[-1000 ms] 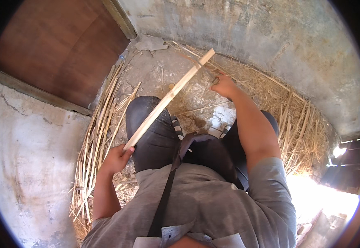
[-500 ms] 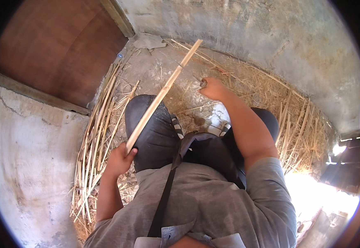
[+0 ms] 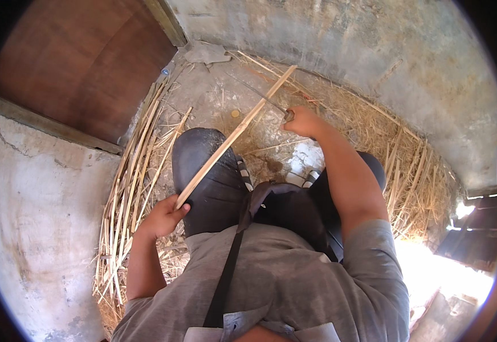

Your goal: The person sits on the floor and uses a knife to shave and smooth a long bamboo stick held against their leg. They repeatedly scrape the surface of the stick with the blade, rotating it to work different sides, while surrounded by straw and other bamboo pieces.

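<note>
A long pale strip of split bamboo [image 3: 220, 153] slants up and away to the right across my left knee. My left hand [image 3: 163, 218] grips its near end between thumb and fingers. In my right hand [image 3: 304, 122] is a knife [image 3: 275, 106], its handle mostly covered by my closed fingers. The thin dark blade points to the far left and crosses the strip near its far end. Whether the blade touches the strip or passes just under it I cannot tell.
Long bamboo strips [image 3: 129, 188] lie piled along the left wall. Straw and shavings [image 3: 368, 114] cover the floor by the far and right walls. A flat grey stone [image 3: 207, 53] rests in the far corner, beside a brown wooden door [image 3: 89, 68]. A small round yellowish thing [image 3: 235, 113] lies beyond my knee.
The strip's far end has swung to the right and slightly nearer. My right hand has shifted a little right, and the knife blade now shows plainly across the strip.
</note>
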A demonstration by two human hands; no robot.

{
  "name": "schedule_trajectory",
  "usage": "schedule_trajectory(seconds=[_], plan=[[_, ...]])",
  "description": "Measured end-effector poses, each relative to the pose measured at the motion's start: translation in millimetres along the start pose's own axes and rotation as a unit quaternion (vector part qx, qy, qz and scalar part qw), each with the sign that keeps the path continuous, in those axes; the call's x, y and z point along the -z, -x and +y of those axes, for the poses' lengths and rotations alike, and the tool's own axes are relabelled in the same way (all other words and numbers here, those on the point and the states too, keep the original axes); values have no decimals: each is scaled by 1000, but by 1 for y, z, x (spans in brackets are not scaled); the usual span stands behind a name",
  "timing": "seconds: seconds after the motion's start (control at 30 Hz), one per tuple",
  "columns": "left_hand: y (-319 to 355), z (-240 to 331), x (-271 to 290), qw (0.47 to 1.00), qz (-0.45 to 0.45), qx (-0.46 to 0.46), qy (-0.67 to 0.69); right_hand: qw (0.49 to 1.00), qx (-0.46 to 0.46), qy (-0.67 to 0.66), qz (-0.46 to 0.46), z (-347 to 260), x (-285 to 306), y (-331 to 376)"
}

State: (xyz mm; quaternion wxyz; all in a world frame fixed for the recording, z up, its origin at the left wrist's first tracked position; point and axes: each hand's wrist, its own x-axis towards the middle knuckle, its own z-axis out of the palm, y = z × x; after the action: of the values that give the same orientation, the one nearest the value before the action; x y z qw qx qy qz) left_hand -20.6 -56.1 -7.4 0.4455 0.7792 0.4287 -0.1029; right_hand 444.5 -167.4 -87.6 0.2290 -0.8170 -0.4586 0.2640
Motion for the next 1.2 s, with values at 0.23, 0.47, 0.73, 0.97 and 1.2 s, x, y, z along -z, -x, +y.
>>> schedule_trajectory(seconds=[0.23,0.47,0.73,0.97,1.2], plan=[[2,2,3,1000,-15,24,-7,971,160,146,-98,-83,-6,38],[-3,8,9,1000,-27,13,1,995,35,30,93,17,-14,-10],[0,4,3,1000,-14,12,-10,968,171,164,-79,-80,-2,42],[-2,-10,-15,997,63,-38,-27,990,38,27,130,11,-9,-4],[4,-4,-16,992,90,-68,-50,952,183,214,-120,-96,-3,50]])
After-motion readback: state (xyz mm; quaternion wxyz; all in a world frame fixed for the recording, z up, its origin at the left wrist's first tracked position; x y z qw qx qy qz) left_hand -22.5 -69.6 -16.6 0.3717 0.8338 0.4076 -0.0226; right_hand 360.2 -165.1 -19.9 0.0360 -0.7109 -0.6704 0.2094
